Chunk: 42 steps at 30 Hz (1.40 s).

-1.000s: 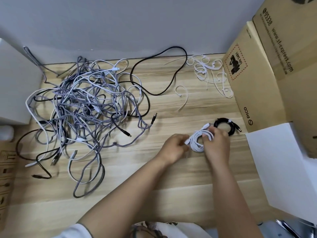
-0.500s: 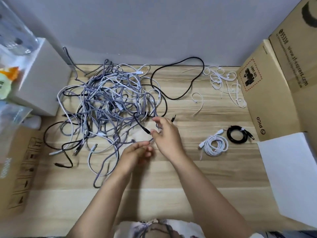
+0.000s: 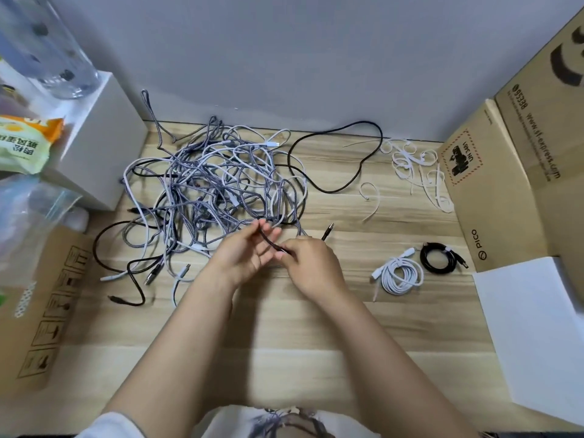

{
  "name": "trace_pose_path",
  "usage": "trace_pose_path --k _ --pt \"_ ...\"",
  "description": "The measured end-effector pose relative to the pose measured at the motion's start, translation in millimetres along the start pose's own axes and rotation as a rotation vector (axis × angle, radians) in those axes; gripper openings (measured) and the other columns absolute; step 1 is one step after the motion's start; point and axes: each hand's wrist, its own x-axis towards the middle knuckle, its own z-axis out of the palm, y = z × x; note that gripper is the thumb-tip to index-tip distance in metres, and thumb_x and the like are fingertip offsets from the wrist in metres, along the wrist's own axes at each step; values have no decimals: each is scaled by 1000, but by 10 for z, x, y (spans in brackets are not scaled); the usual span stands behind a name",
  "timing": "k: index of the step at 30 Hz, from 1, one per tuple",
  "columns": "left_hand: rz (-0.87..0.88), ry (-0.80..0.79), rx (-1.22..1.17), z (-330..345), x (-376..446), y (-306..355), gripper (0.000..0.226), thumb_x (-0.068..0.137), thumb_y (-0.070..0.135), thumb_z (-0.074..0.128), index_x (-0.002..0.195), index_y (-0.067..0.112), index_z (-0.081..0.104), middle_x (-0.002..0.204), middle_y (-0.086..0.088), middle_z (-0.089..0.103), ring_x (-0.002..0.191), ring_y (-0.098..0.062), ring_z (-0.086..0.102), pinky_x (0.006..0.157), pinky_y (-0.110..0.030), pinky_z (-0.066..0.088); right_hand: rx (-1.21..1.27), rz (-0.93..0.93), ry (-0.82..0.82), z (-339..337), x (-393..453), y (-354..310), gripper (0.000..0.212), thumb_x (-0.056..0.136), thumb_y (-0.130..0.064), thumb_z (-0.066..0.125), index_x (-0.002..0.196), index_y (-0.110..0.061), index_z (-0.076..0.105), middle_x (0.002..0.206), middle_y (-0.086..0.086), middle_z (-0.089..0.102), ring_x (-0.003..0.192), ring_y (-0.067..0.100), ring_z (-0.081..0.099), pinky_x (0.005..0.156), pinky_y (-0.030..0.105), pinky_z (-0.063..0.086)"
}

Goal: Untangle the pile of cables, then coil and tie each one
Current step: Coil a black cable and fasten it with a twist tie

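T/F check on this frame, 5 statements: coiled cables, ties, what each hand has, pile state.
1. Two coiled cables lie right of the hands: a white coiled cable and a black coiled cable. True.
2. The tangled pile is fully sorted. False: it is still one knot.
3. Both hands hold a black cable. True: the left hand and the right hand grip it.
4. The white ties lie at the near table edge. False: they lie near the wall, by the cardboard box.
5. The right hand holds the white coil. False: the coil lies on the table.
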Motion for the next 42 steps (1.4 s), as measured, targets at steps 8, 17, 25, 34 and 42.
trace_pose_path --k 8,17,25,34,42 --pt "-102 14 -2 168 75 187 35 101 19 29 68 13 40 43 0 52 36 -10 54 40 -18 49 606 -403 28 -535 -435 -258 19 83 -14 59 95 -8 73 116 5 54 110 18 52 96 30 40" --pt "-67 3 -136 136 113 175 23 98 16 39 82 10 54 51 -3 59 45 -11 60 44 -21 52 1687 -425 -1 -898 -515 -467 34 86 -37 50 60 -15 48 70 11 63 76 28 61 83 36 49" --pt "111 -339 -17 211 -99 69 23 85 16 51 83 18 74 86 4 74 78 -11 71 73 -23 55 882 149 279 -456 -60 -259 36 74 -11 75 83 -27 45 70 -9 50 60 3 48 65 25 45" --pt "113 -374 -80 314 -136 66 18 75 13 51 78 14 68 77 0 66 72 -13 61 74 -30 53 441 166 90 -290 10 -259 17 88 -25 58 72 -26 53 56 -11 52 57 9 44 64 28 38" --pt "-50 -211 -156 417 -102 271 41 90 14 39 54 12 57 59 -2 54 61 -16 55 68 -25 40 628 3 140 -605 -295 -498 31 74 -41 50 66 -12 56 55 1 48 56 20 43 60 40 42"
